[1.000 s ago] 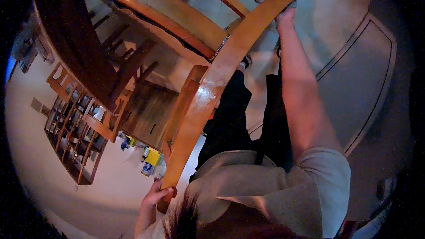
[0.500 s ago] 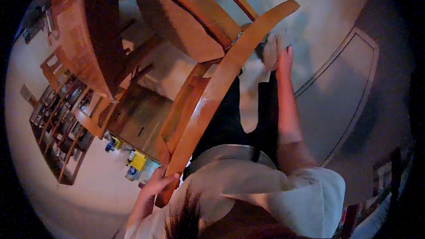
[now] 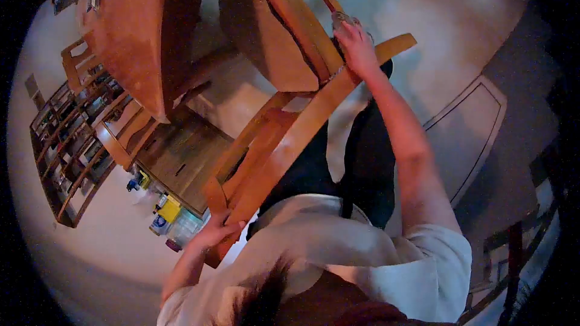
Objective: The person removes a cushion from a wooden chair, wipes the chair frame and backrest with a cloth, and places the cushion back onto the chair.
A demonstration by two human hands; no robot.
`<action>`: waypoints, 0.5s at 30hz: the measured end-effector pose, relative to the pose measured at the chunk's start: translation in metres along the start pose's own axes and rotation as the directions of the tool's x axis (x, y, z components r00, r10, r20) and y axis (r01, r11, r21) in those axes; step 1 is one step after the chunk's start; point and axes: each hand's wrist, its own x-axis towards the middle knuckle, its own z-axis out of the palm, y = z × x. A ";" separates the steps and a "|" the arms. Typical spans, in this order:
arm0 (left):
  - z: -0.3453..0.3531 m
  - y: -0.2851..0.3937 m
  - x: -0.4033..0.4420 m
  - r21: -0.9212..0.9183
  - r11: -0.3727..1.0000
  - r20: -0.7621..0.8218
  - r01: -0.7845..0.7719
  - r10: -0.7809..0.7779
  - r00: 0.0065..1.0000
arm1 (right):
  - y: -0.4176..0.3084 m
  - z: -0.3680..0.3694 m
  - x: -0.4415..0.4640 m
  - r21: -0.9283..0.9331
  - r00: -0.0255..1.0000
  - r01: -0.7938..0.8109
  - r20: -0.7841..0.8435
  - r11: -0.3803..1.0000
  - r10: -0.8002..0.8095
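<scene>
A tilted wooden chair (image 3: 302, 127) lies across the view, its seat toward the top and its slatted back running down to the lower left. My left hand (image 3: 214, 230) grips the lower end of the chair's back, thumb over the near rail. Where the seat meets the long rail, my right hand (image 3: 357, 48) is closed round a small crumpled greyish cloth (image 3: 342, 18), against the chair frame. The cloth is mostly hidden by my fingers.
A large brown table (image 3: 133, 30) stands at the upper left, with another chair (image 3: 124, 133) beside it. Further off are a wooden rack (image 3: 72, 151) and a low wooden cabinet (image 3: 181, 151). Bottles and a yellow package (image 3: 169, 210) are near the cabinet.
My right hand has come from beyond the rail's far end, down past its side, and onto the joint by the seat. The left hand keeps its grip while the chair has shifted slightly.
</scene>
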 end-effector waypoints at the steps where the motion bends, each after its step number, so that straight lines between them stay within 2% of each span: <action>1: 0.003 0.005 -0.001 0.101 0.995 -0.010 -0.017 0.018 1.000 | -0.002 -0.002 -0.002 -0.060 1.000 -0.028 0.009 0.998 0.029; 2: 0.004 0.014 0.000 0.193 0.981 -0.011 -0.026 0.029 1.000 | 0.002 -0.005 0.005 -0.122 0.998 -0.054 0.030 0.991 0.058; 3: 0.006 0.011 -0.001 0.167 0.985 0.031 -0.030 0.025 0.999 | 0.005 -0.008 0.003 -0.124 0.998 -0.048 0.038 0.991 0.053; 4: 0.007 0.007 0.001 0.158 0.987 0.034 -0.030 0.025 0.999 | 0.010 -0.011 0.004 -0.062 0.999 -0.046 0.020 0.997 0.047; 6: 0.002 0.008 0.003 0.127 0.982 0.094 0.141 -0.153 0.984 | 0.018 -0.007 0.022 0.008 0.999 -0.041 0.020 0.999 0.041; 7: 0.005 0.003 0.001 0.120 0.982 0.095 0.145 -0.157 0.983 | 0.013 -0.010 0.029 0.085 0.998 -0.070 0.010 0.994 0.069; 8: 0.003 0.009 0.003 0.160 0.984 0.085 0.084 -0.098 0.992 | 0.014 -0.010 0.048 0.159 0.995 -0.099 0.009 0.982 0.099; 9: 0.003 0.009 0.003 0.203 0.979 0.075 0.022 -0.038 0.996 | 0.014 -0.006 0.067 0.158 0.995 -0.096 -0.004 0.983 0.098; 10: 0.003 0.005 0.004 0.196 0.980 0.078 0.028 -0.044 0.996 | 0.016 0.002 0.088 0.158 0.995 -0.093 -0.016 0.983 0.097; 12: -0.002 0.002 0.008 0.251 0.957 0.081 0.145 -0.170 0.982 | 0.020 0.019 0.144 0.060 0.984 0.064 -0.168 0.996 -0.054; 13: 0.000 0.006 0.005 0.246 0.958 0.077 0.150 -0.174 0.982 | 0.016 0.018 0.176 0.029 0.982 0.038 -0.186 0.999 -0.032; 15: 0.006 0.021 -0.001 0.232 0.972 0.028 0.033 -0.041 0.999 | 0.031 0.049 0.213 0.013 0.980 0.014 -0.198 1.000 -0.011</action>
